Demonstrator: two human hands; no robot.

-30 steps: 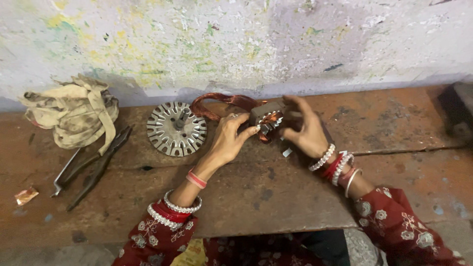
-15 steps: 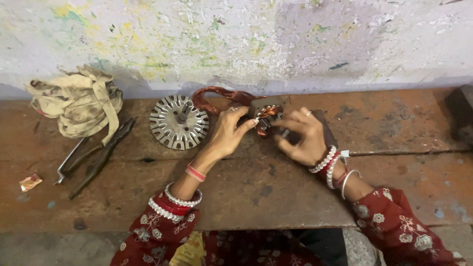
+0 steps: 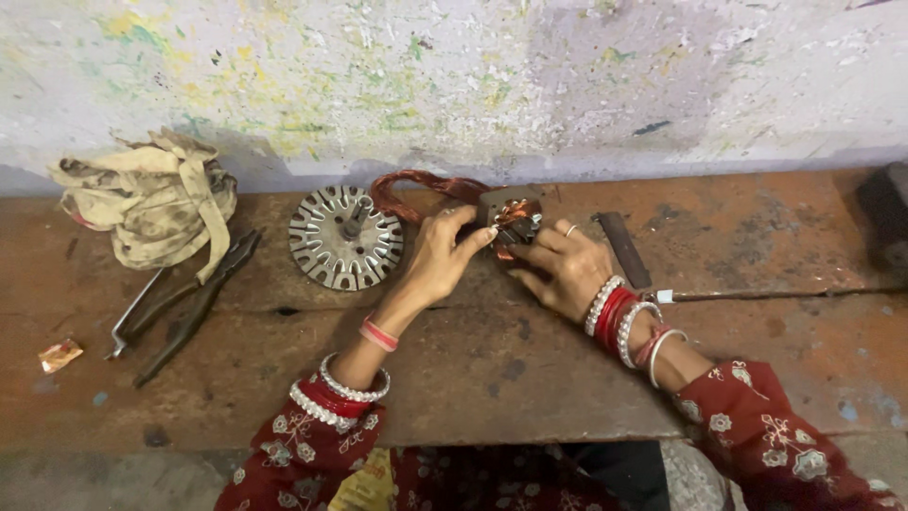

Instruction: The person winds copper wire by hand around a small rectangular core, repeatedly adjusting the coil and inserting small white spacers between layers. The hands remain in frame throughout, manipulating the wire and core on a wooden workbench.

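My left hand [image 3: 443,257] and my right hand [image 3: 560,268] both grip a small metal block wound with copper wire [image 3: 512,217], held just above the wooden bench near the wall. The left thumb and fingers pinch its left side; the right fingers hold it from below and to the right. A bundle of reddish copper wire [image 3: 416,187] lies behind it against the wall. A round slotted metal disc with a centre shaft [image 3: 344,237] lies flat just left of my left hand.
A dirty cloth bundle [image 3: 151,203] sits at the bench's back left, with pliers [image 3: 184,303] in front of it. A small wrapper [image 3: 60,355] lies far left. A flat metal file [image 3: 624,248] rests right of my hands. The painted wall [image 3: 473,85] borders the bench [image 3: 473,369].
My right hand has drawn in from the right and closed under the wound block. The left hand has kept its hold.
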